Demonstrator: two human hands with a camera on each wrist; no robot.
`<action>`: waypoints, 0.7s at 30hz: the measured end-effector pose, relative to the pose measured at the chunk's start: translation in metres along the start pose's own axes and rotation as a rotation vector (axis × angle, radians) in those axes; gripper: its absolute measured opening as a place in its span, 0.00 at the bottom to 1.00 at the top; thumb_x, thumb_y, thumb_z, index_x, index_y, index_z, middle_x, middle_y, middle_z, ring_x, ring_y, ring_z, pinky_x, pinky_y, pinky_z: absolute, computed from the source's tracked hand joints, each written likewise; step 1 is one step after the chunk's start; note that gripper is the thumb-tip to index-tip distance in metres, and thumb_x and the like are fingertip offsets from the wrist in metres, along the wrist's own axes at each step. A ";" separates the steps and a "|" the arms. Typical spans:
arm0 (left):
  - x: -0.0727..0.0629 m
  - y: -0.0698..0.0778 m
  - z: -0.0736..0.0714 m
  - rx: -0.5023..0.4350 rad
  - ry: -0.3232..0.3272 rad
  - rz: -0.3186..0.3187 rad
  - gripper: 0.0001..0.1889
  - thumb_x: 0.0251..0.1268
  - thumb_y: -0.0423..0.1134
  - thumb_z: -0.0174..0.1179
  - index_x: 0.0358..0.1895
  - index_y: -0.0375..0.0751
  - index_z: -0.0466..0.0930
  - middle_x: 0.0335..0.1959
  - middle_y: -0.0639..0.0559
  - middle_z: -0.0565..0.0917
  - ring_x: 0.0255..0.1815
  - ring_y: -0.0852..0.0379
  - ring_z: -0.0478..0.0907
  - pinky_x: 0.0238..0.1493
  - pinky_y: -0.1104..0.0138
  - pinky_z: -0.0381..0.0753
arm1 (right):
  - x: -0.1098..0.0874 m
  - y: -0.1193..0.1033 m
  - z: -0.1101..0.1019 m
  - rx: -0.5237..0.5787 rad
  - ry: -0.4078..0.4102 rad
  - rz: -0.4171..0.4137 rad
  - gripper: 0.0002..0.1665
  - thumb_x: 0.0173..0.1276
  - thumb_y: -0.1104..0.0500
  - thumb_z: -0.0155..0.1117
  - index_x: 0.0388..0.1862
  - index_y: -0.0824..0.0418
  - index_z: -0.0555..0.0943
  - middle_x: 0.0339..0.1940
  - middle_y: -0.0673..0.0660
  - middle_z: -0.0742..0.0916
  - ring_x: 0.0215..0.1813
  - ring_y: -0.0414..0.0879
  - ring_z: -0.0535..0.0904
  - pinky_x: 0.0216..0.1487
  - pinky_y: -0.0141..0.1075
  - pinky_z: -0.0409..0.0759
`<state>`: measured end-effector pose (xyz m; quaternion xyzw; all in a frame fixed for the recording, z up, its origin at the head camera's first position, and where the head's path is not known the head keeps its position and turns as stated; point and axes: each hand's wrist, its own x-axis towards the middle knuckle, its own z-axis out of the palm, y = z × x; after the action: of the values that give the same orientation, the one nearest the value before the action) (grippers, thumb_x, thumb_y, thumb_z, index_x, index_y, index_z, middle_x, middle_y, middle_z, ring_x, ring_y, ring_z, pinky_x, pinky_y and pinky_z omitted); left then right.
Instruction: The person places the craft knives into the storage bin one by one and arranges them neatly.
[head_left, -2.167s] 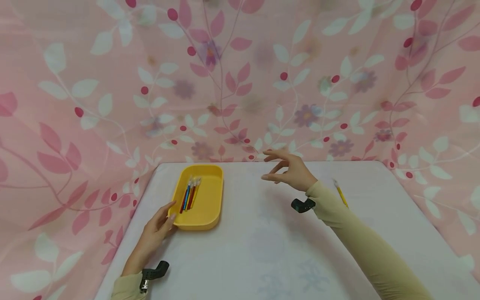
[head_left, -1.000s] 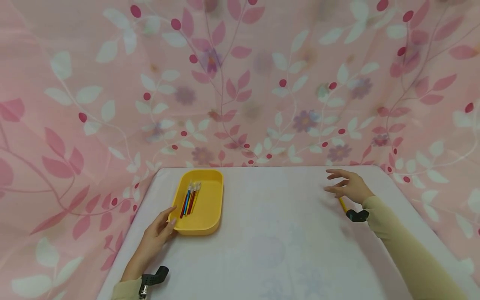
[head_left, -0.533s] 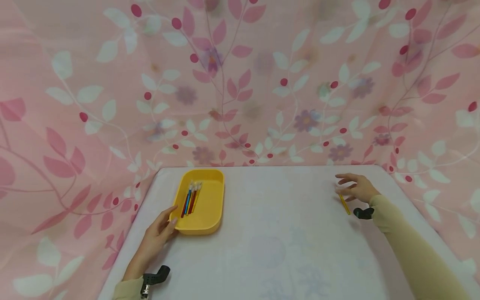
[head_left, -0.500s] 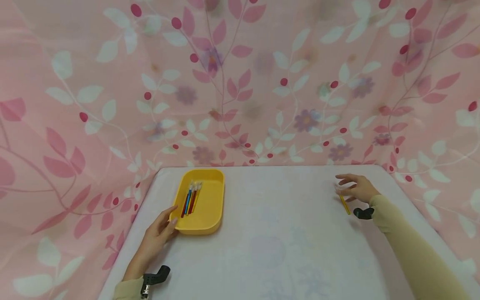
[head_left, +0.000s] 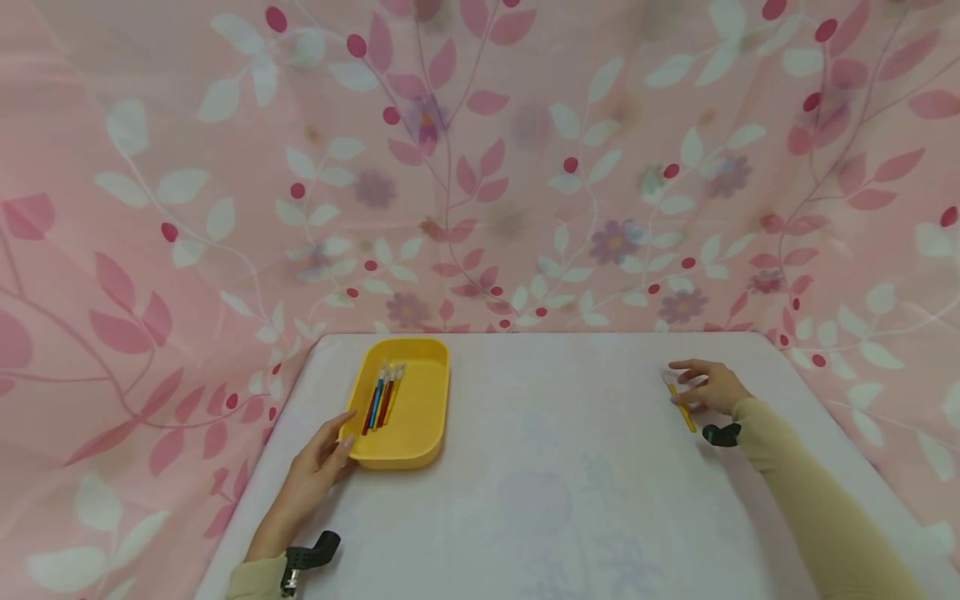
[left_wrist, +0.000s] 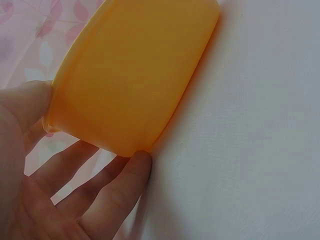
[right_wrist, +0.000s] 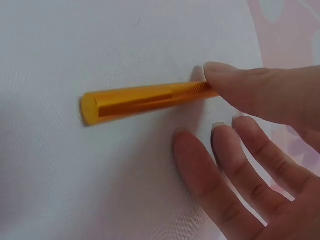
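Observation:
A slim yellow pen-shaped tool [head_left: 682, 408] with a clear end lies at the right of the table. In the right wrist view, this yellow pen-shaped tool [right_wrist: 135, 104] shows a shiny barrel and a knurled grip. The thumb of my right hand [head_left: 712, 388] meets the knurled part; the other visible fingers are spread, apart from the barrel. My left hand [head_left: 315, 467] holds the near left corner of a yellow tray [head_left: 422, 446], thumb at the rim and fingers against the lower side. Several red, blue and yellow pen-shaped tools [head_left: 383, 400] lie together inside it.
A white cloth [head_left: 540, 467] covers the table. Its far edge meets a pink floral curtain [head_left: 480, 208], which also rises at both sides. Dark wrist cameras [head_left: 313, 551] are strapped to both wrists.
My right hand has moved right from over the middle of the table to the yellow tool, then slightly nearer, so its clear end shows again. My left hand stays on the tray.

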<state>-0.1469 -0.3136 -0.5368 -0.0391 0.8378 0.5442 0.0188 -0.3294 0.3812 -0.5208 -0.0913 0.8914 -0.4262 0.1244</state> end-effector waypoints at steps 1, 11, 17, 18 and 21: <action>0.000 0.000 0.000 0.001 0.001 -0.003 0.30 0.88 0.54 0.56 0.85 0.56 0.64 0.87 0.34 0.61 0.78 0.33 0.73 0.64 0.56 0.86 | 0.000 0.001 0.000 0.002 0.000 0.003 0.46 0.67 0.62 0.83 0.79 0.73 0.71 0.63 0.77 0.80 0.48 0.54 0.85 0.40 0.42 0.93; -0.001 0.002 0.001 0.018 0.004 -0.016 0.31 0.89 0.54 0.55 0.86 0.55 0.63 0.87 0.33 0.60 0.78 0.33 0.72 0.65 0.54 0.84 | 0.001 -0.005 0.002 0.005 -0.050 -0.026 0.43 0.70 0.66 0.79 0.79 0.75 0.70 0.61 0.77 0.79 0.47 0.55 0.82 0.38 0.41 0.92; -0.002 0.003 0.001 0.020 0.001 -0.002 0.30 0.89 0.53 0.55 0.86 0.53 0.63 0.87 0.32 0.59 0.78 0.32 0.72 0.65 0.54 0.85 | -0.001 -0.011 0.003 -0.004 -0.058 -0.041 0.40 0.71 0.67 0.77 0.77 0.74 0.71 0.58 0.77 0.82 0.48 0.56 0.84 0.39 0.41 0.92; -0.002 0.003 0.001 0.022 0.001 -0.001 0.30 0.89 0.53 0.55 0.86 0.54 0.63 0.87 0.33 0.59 0.78 0.32 0.71 0.65 0.54 0.85 | 0.000 -0.011 0.003 -0.007 -0.057 -0.041 0.40 0.71 0.67 0.78 0.77 0.74 0.72 0.58 0.76 0.82 0.48 0.56 0.84 0.39 0.42 0.93; -0.001 0.002 0.002 0.020 0.003 0.006 0.30 0.89 0.53 0.56 0.86 0.55 0.63 0.87 0.34 0.60 0.79 0.32 0.71 0.64 0.55 0.85 | 0.002 -0.011 0.004 -0.028 -0.062 -0.047 0.39 0.70 0.67 0.77 0.76 0.74 0.73 0.56 0.76 0.84 0.48 0.56 0.85 0.39 0.42 0.93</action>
<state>-0.1457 -0.3112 -0.5353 -0.0372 0.8433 0.5359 0.0163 -0.3294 0.3712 -0.5151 -0.1270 0.8906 -0.4135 0.1405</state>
